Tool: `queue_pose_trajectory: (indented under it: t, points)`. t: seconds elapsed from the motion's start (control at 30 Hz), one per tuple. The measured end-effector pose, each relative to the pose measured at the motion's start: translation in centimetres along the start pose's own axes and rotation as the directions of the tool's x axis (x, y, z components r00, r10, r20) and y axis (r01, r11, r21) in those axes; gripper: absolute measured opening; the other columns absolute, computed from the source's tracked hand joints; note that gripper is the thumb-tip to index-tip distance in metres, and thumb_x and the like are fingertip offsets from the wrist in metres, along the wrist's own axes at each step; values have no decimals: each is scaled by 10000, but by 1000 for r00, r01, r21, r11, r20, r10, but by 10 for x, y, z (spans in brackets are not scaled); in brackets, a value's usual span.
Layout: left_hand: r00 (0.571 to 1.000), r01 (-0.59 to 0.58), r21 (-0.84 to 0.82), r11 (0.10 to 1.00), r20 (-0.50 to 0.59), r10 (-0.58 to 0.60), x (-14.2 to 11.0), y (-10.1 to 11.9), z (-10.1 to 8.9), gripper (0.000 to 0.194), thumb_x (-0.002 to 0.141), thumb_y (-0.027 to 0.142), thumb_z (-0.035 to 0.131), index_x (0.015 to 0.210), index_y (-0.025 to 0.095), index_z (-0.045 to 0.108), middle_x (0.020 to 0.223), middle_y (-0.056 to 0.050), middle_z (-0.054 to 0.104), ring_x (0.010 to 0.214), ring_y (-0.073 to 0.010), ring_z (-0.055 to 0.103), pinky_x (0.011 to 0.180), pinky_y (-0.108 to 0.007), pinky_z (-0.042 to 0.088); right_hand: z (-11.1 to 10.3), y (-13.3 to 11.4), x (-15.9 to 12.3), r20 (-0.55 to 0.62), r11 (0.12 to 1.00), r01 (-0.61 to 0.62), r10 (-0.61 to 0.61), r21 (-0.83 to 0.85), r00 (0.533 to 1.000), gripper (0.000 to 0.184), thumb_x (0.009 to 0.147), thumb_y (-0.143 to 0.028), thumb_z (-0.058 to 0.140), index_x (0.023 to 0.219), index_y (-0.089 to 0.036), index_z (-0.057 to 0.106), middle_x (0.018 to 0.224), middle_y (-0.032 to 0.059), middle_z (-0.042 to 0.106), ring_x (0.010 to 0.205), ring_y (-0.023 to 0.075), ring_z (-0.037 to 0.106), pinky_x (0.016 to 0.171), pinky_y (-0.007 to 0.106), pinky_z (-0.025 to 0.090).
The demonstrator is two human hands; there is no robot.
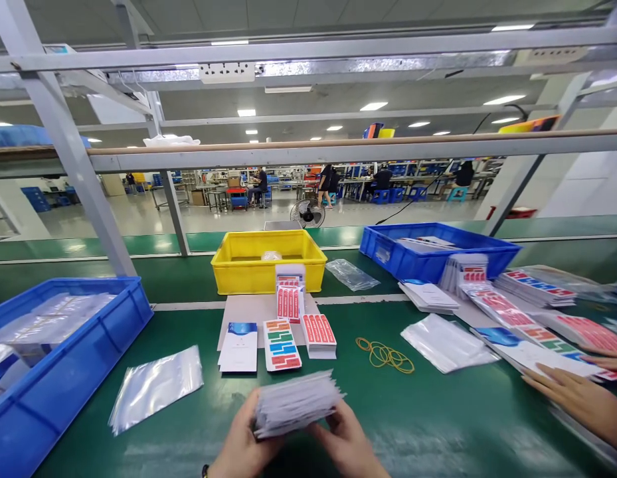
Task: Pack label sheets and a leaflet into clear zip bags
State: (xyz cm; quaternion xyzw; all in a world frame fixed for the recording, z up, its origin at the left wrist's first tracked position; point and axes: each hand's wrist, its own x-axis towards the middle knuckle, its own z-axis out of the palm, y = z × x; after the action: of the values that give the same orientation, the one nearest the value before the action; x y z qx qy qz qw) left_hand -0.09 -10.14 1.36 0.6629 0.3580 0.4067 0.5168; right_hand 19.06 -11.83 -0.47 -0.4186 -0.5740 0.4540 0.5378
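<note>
A thick stack of thin white packets point(295, 403), blurred at its edges, is held above the green table near its front edge. My left hand point(246, 431) grips its left end and my right hand point(345, 435) its right end, fingers closed around it. Just beyond lie a pile of white and blue booklets point(239, 348), a pile of multicoloured sticker cards point(281, 345) and a pile of red sticker cards point(319, 335). More red labels point(289, 302) lean upright behind them. Yellow rubber bands point(385, 355) lie to the right.
Clear plastic bags point(159, 385) lie at left, and more bags point(447, 342) at right. A blue bin point(89, 358) stands left, a yellow bin point(268, 275) ahead, another blue bin point(402, 262) at back right. A co-worker's hands point(577, 398) work over cards at far right.
</note>
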Motion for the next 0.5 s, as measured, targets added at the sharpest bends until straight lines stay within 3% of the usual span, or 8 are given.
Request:
queue_pose_trajectory:
  t: [0.1,0.17,0.27,0.37,0.5]
  points:
    - [968,72,52,996,-243,-58,6,-13,1,493,692,393,632,1108,170,490,1104,-118,589,1051,-280,514,927,-392,390,1,18,9,-48,998,23,-26,-63,999,413,742,-395,622,1101,-202,552,1124,108,600,1056,282,533,933,411,400]
    - [941,86,33,996,-330,-70,7,-17,6,598,698,413,620,1201,169,408,1219,-138,517,1152,-287,447,987,-393,337,6,26,11,-92,998,29,-34,-59,995,525,764,-395,593,1233,-216,439,1264,114,500,1159,277,456,982,408,355]
    - [956,23,-4,1000,-294,-23,10,-12,12,807,685,429,633,1334,185,221,1382,-143,341,1263,-279,325,1038,-366,284,16,21,12,-63,997,71,-72,-23,995,729,794,-420,545,1382,-218,164,1414,117,299,1267,257,321,1027,388,300]
    - [952,-17,5,1000,-306,18,14,-6,15,902,662,460,647,1366,199,147,1444,-124,221,1308,-280,235,1066,-357,236,20,9,13,-34,992,128,-128,-12,991,804,817,-462,487,1404,-205,2,1475,94,111,1325,238,176,1059,369,235]
    - [966,23,-28,999,-256,-30,13,-21,10,1036,652,474,645,1386,184,-25,1422,-150,266,1267,-279,324,1052,-371,270,19,14,12,13,993,101,-100,-64,995,875,798,-482,486,1402,-184,-71,1483,86,30,1339,239,93,1073,380,181]
